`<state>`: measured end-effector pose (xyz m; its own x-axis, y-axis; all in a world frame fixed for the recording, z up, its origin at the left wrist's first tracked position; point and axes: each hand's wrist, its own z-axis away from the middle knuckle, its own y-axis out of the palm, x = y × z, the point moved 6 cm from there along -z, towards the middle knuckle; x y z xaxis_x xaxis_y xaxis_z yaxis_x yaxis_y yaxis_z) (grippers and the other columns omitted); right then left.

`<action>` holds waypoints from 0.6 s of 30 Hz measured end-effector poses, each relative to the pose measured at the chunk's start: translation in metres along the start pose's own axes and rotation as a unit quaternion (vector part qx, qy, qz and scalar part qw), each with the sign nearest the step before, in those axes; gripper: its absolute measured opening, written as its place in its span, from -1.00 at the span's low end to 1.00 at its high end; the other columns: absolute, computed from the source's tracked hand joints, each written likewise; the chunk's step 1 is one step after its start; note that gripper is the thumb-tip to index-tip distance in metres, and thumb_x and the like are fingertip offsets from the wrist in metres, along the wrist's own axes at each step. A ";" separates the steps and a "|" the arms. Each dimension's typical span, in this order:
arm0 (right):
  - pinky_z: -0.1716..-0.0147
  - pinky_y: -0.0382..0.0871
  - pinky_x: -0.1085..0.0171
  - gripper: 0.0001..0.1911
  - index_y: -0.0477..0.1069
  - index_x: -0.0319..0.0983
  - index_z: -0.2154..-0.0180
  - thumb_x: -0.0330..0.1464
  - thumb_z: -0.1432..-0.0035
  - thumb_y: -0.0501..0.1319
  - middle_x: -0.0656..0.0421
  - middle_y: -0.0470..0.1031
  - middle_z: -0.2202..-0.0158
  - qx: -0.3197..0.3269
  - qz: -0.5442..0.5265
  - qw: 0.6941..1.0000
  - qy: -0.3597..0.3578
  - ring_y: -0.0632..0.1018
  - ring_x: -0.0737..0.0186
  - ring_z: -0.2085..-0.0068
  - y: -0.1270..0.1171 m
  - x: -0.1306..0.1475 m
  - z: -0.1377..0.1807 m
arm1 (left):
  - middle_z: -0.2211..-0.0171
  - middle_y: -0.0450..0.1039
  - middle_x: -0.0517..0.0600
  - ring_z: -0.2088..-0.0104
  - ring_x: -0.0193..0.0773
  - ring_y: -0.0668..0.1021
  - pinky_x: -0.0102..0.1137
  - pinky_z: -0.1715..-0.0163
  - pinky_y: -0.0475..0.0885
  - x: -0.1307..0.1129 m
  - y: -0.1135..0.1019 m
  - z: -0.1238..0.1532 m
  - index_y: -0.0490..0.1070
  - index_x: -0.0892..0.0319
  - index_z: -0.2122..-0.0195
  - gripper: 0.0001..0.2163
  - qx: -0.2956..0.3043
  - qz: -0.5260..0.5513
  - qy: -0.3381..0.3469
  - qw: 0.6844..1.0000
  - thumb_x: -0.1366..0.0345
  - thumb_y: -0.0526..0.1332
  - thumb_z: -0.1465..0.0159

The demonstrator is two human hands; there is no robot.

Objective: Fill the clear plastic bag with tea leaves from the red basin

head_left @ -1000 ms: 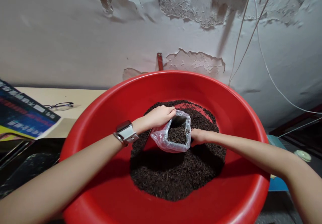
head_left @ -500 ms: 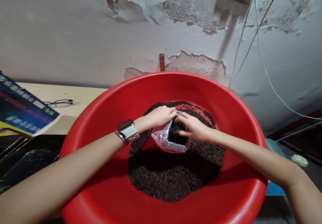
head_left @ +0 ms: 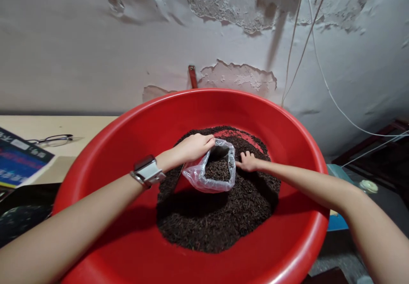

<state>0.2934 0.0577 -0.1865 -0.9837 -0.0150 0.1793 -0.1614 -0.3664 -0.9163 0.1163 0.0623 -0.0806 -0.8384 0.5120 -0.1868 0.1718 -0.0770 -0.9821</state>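
Note:
A clear plastic bag (head_left: pixel 219 186) with its mouth open upward stands in the middle of a big red basin (head_left: pixel 128 130). Dark, dry shreds that look like loose tea leaves (head_left: pixel 217 170) lie inside the bag. My left hand (head_left: pixel 196 145), with a watch at the wrist, grips the bag's upper left rim. Just right of the bag, my right hand (head_left: pixel 248 162) has its fingers apart at the heap of loose tea leaves (head_left: pixel 217 228) on the basin floor. Something red and flat-sided (head_left: pixel 187 182) shows under the bag's left side, partly hidden.
Glasses (head_left: pixel 56 138) and a printed sheet (head_left: pixel 22 160) lie on the pale table (head_left: pixel 86 124) at left. Behind the basin rises a wall (head_left: pixel 79 54) with peeling plaster. White cords (head_left: pixel 329 88) hang at right, above a small round pale item (head_left: pixel 368 186).
My right hand has come out of the bag's mouth and moved right and down to the heap. My left hand keeps the rim. The view has shifted a little to the right.

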 end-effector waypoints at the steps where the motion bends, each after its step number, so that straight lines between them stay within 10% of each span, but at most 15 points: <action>1: 0.02 0.14 -0.07 -0.35 0.11 -0.34 -0.10 0.01 -0.16 -0.09 -0.19 0.06 -0.16 -0.008 0.009 1.000 0.007 0.17 -0.18 -0.15 0.010 0.002 0.003 | 0.41 0.47 0.04 0.40 -0.20 0.50 -0.41 0.39 0.30 0.000 0.000 0.000 0.29 0.16 0.42 -0.65 -0.002 -0.001 0.002 1.000 0.17 -0.21 -0.28; 13: 0.20 0.35 0.24 -0.59 0.28 -0.29 0.05 -0.24 -0.06 0.16 -0.04 0.43 0.09 0.080 0.030 0.994 -0.073 0.49 0.04 0.11 0.000 0.029 0.019 | 0.41 0.47 0.02 0.41 -0.21 0.49 -0.41 0.40 0.29 -0.001 -0.001 0.001 0.28 0.15 0.42 -0.66 0.000 0.014 0.003 1.000 0.16 -0.21 -0.27; 18: 0.22 0.32 0.15 -0.68 0.18 -0.29 0.02 -0.37 -0.17 0.00 -0.08 0.39 0.09 -0.077 0.035 0.988 -0.130 0.47 0.01 0.12 -0.051 0.046 0.035 | 0.42 0.46 0.03 0.40 -0.22 0.49 -0.42 0.39 0.29 0.001 0.000 0.001 0.29 0.15 0.42 -0.64 -0.005 0.005 0.004 1.000 0.15 -0.22 -0.28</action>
<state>0.2593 0.0432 -0.1189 -0.9423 -0.2813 0.1813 -0.1234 -0.2114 -0.9696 0.1152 0.0622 -0.0813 -0.8324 0.5182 -0.1964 0.1849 -0.0744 -0.9799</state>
